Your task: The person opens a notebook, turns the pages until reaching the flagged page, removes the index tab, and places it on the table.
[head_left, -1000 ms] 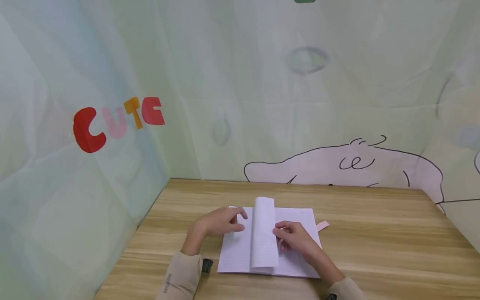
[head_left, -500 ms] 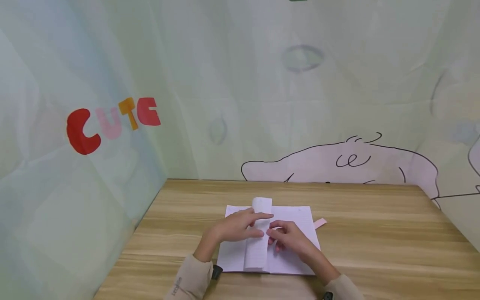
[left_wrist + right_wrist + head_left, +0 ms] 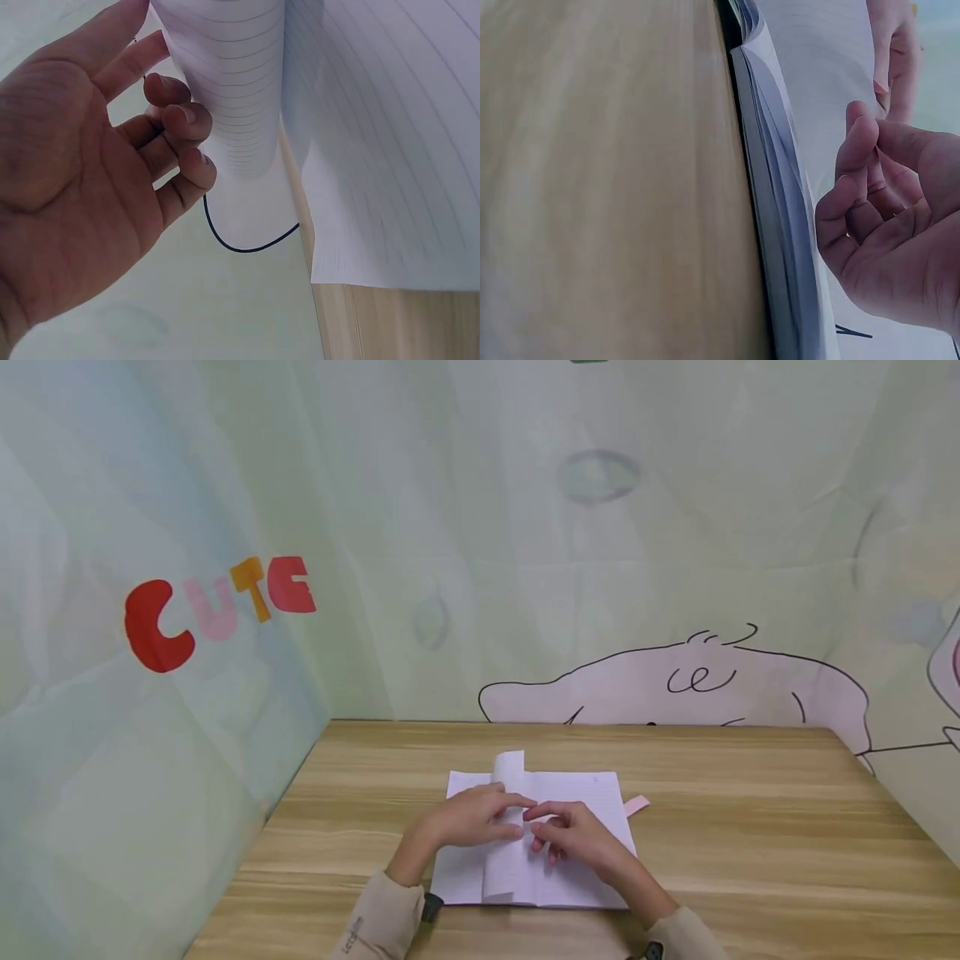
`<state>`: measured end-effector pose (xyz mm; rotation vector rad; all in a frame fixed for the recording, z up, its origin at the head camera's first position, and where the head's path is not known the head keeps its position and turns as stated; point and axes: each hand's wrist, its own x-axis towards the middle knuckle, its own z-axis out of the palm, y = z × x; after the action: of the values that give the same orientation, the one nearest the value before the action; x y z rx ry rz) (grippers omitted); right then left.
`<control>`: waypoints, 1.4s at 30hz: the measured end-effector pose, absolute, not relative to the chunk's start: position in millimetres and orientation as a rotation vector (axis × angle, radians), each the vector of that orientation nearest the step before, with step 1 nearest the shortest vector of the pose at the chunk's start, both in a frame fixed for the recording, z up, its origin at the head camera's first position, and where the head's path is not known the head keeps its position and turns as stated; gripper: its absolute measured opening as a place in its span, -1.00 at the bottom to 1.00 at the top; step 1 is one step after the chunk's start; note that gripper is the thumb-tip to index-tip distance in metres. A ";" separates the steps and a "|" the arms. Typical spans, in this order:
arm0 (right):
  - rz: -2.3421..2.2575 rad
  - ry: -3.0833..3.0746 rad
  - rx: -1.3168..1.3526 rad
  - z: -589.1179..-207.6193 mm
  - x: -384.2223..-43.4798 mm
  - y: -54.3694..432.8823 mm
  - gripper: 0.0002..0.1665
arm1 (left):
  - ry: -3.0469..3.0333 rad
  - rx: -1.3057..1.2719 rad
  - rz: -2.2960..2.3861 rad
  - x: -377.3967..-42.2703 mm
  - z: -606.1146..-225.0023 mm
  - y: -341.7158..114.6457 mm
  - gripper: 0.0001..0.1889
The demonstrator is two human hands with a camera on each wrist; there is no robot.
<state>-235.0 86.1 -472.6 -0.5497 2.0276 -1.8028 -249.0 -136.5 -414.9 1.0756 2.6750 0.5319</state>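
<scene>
An open lined notebook [image 3: 581, 868] lies on the table, with a page [image 3: 504, 868] raised and curled over its left half. My left hand [image 3: 474, 816] reaches over this page. In the left wrist view, the left thumb and forefinger pinch the page's edge, and the other fingers [image 3: 187, 124] curl in front of the paper. My right hand [image 3: 573, 835] hovers over the right half, its loosely bent fingertips just right of the page's free edge. In the right wrist view, the right thumb and fingertips [image 3: 859, 135] come close together beside the left hand.
A pink strip [image 3: 637, 806] sticks out past the notebook's right edge. The wooden table [image 3: 750, 827] ends at a printed cloth backdrop [image 3: 405, 527] behind and on the left. Several coloured letters [image 3: 159, 631] show on the left cloth.
My left hand has moved right from beside the raised page onto it. The page's free edge has shifted left, away from the right fingertips, which pinched it earlier.
</scene>
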 end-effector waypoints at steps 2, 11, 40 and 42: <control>-1.776 2.052 -0.567 -471.7 -236.4 88.1 -0.65 | 2.674 1.065 0.538 -249.3 -415.1 -137.8 -0.57; -1.561 2.205 -0.638 -464.7 -246.7 110.9 -0.69 | 2.658 0.999 0.563 -250.0 -415.0 -142.0 -0.60; -1.048 2.595 -0.236 -456.9 -253.7 170.0 -0.06 | 2.539 1.035 0.629 -253.6 -413.7 -151.9 -0.81; -1.023 2.593 -0.210 -456.0 -253.8 170.3 -0.02 | 2.536 1.048 0.621 -253.8 -413.6 -152.6 -0.80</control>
<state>-253.8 170.3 -456.0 -0.2098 2.5933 -1.0232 -253.8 -152.6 -413.6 1.0476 2.5355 0.6211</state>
